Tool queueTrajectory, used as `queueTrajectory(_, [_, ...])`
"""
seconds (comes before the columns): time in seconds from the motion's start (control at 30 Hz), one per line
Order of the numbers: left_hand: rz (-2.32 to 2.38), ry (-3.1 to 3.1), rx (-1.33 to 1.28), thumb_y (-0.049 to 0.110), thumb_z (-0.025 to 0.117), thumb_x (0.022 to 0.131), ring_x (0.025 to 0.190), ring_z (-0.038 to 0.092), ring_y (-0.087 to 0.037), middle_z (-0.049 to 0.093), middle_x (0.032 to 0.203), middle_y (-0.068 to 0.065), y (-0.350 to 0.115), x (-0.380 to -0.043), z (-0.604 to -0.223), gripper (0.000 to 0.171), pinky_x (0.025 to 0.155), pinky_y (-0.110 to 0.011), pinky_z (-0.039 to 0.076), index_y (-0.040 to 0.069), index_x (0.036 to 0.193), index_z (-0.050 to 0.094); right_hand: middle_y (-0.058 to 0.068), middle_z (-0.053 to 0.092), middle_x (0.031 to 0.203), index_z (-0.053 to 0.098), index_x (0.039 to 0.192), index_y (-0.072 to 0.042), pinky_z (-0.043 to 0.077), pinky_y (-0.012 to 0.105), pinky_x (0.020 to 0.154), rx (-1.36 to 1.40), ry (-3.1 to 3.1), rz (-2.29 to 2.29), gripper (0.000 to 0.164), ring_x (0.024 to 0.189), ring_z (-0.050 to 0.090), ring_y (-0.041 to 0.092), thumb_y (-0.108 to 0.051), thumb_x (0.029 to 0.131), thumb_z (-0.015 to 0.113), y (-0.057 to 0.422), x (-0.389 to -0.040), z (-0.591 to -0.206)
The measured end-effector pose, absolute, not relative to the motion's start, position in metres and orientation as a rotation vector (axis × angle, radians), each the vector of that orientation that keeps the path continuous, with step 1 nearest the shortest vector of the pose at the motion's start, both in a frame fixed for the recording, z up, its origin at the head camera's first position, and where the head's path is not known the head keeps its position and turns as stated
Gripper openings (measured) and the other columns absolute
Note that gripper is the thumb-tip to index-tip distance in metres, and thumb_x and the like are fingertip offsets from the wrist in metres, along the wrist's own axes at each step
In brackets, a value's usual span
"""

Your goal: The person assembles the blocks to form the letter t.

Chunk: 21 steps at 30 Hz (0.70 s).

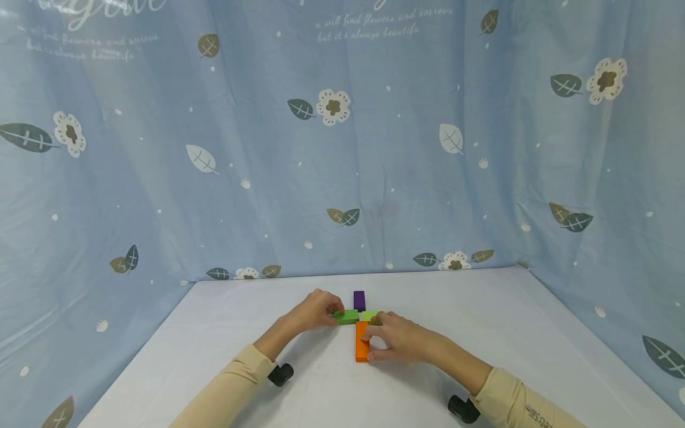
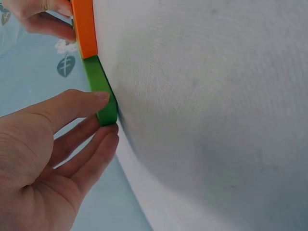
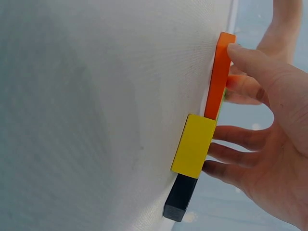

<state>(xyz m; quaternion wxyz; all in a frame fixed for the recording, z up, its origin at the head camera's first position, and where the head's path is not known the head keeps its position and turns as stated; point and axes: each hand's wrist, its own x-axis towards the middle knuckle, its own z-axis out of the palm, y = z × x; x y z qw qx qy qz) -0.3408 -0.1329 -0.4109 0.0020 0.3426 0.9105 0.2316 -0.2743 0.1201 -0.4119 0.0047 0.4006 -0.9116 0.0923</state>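
My left hand pinches the outer end of a green block, with the thumb on its near side and fingertips at the end. An orange block lies lengthwise toward me at the middle; my right hand holds it with thumb and index finger. In the right wrist view, that hand's other fingers reach to the edge of a yellow block. A light green block shows partly beneath the right hand. A purple block points away from me at the far side of the group.
The blocks sit on a white-covered table. Past the yellow block in the right wrist view is a dark block. A blue patterned curtain encloses the table's back and sides. Black wrist devices hang below both sleeves.
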Motion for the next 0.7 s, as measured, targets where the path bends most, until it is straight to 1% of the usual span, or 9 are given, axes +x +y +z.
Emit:
queueTrajectory(0.13, [0.721, 2.853, 1.08, 0.003, 0.078, 0.081, 0.084, 0.067, -0.018, 0.075, 0.098, -0.006, -0.1305, -0.3412, -0.4124, 0.018, 0.081, -0.029, 0.059, 0.006, 0.099, 0.075, 0.004, 0.061, 0.119, 0.066, 0.108, -0.027, 0.053, 0.044, 0.095, 1.259, -2.846, 0.3, 0.024, 0.108, 0.058, 0.023, -0.042, 0.09, 0.069, 0.1208, -0.2747, -0.413])
queueTrajectory(0.27, [0.701, 2.862, 1.093, 0.003, 0.077, 0.081, 0.082, 0.065, -0.015, 0.075, 0.097, -0.005, -0.1287, -0.3422, -0.4137, 0.018, 0.079, -0.024, 0.057, 0.007, 0.098, 0.075, 0.004, 0.06, 0.12, 0.065, 0.108, -0.028, 0.053, 0.043, 0.096, 1.25, -2.853, 0.299, 0.024, 0.108, 0.057, 0.023, -0.043, 0.09, 0.068, 0.1215, -0.2754, -0.4146])
queueTrajectory(0.37, [0.704, 2.857, 1.102, 0.002, 0.077, 0.081, 0.083, 0.066, -0.017, 0.075, 0.098, -0.005, -0.1279, -0.3431, -0.4143, 0.018, 0.079, -0.022, 0.057, 0.006, 0.099, 0.075, 0.004, 0.06, 0.12, 0.065, 0.108, -0.03, 0.052, 0.043, 0.097, 1.244, -2.859, 0.291, 0.024, 0.108, 0.057, 0.022, -0.044, 0.09, 0.068, 0.1218, -0.2759, -0.4154])
queueTrajectory(0.53, [0.711, 2.851, 1.101, 0.002, 0.076, 0.082, 0.084, 0.066, -0.019, 0.075, 0.098, -0.005, -0.1268, -0.3437, -0.4148, 0.018, 0.08, -0.022, 0.057, 0.007, 0.099, 0.075, 0.003, 0.06, 0.119, 0.065, 0.108, -0.029, 0.052, 0.043, 0.096, 1.244, -2.856, 0.281, 0.024, 0.108, 0.057, 0.022, -0.045, 0.09, 0.068, 0.1213, -0.2758, -0.4156])
queueTrajectory(0.7, [0.71, 2.849, 1.086, 0.002, 0.076, 0.082, 0.083, 0.065, -0.014, 0.074, 0.097, -0.004, -0.1258, -0.3427, -0.4141, 0.018, 0.079, -0.019, 0.056, 0.008, 0.098, 0.075, 0.003, 0.06, 0.119, 0.065, 0.108, -0.029, 0.053, 0.041, 0.096, 1.243, -2.868, 0.278, 0.024, 0.107, 0.057, 0.021, -0.045, 0.09, 0.068, 0.1205, -0.2753, -0.4143])
